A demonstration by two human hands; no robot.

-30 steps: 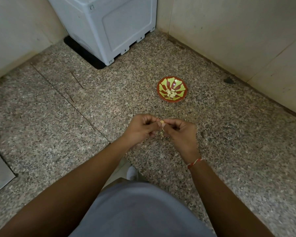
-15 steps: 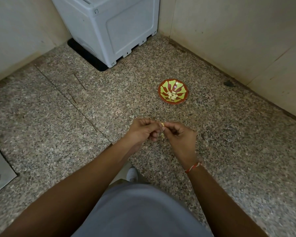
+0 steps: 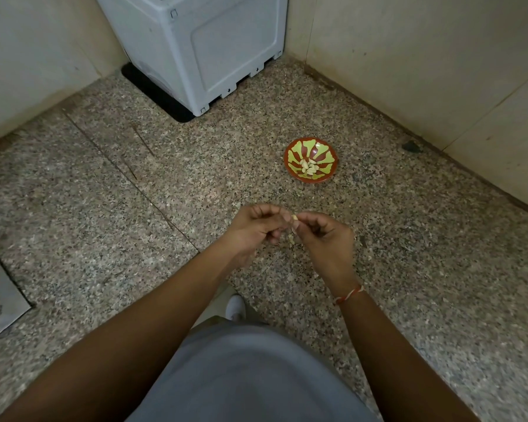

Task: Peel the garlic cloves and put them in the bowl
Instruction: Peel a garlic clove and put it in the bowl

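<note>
You held one garlic clove [image 3: 294, 219] between your two hands, above the speckled stone floor [image 3: 134, 239]. The fingers of your left hand [image 3: 258, 228] were closed on its left side, and the fingers of your right hand [image 3: 325, 236] were pinched on its right side, so both hands gripped the same clove. Only a small pale part of it showed between the fingertips. Whether the skin was already half off, I could not tell.

A clove like this was, in my judgement, very light and firm, but small, so it would slip easily once the dry skin came away and the smooth flesh was bare. The skin itself was probably thin and brittle, and it would tear in flakes. It seemed best to hold the thick body of the clove with one hand and to pick at the pointed end or the flat root end with a nail of the other hand. Too hard a squeeze could bruise it or shoot it out of the fingers.

The red and yellow-green bowl [image 3: 290, 153] stood on the floor at about 1 o'clock from your hands, near but apart. It held a small heap of peeled cloves [image 3: 309, 167] in the middle. A grey plastic appliance [image 3: 201, 47] stood in the corner at 11 o'clock, well apart.
</note>
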